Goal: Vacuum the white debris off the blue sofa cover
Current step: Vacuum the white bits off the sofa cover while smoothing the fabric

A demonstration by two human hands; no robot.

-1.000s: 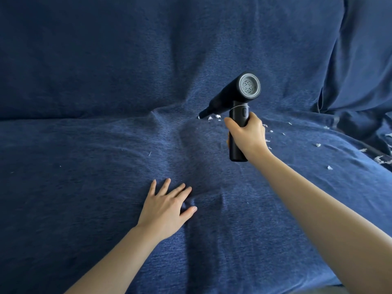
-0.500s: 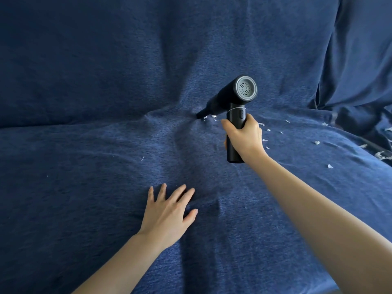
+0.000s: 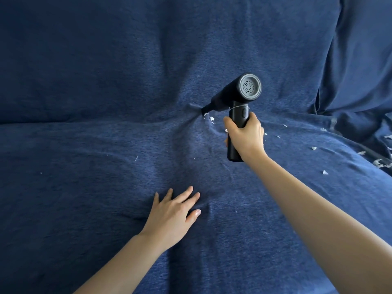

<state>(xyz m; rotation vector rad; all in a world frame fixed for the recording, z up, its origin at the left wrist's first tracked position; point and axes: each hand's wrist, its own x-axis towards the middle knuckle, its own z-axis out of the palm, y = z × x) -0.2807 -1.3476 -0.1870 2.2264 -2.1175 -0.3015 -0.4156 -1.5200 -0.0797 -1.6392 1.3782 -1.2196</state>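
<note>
A blue sofa cover fills the view, seat below and backrest above. My right hand grips the handle of a black handheld vacuum. Its narrow nozzle touches the fabric at the seat-back crease and the cloth puckers around the tip. White debris lies just right of the nozzle. More white flecks are scattered over the right part of the seat, with a larger clump at the far right. My left hand lies flat on the seat, fingers spread, holding nothing.
A blue cushion or armrest rises at the right behind the debris. Two tiny white specks lie on the left half of the seat. Folds run across the cover between my hands.
The vacuum nozzle has moved down and left into the crease, and the fabric now bunches at its tip. My left hand has stayed flat on the seat.
</note>
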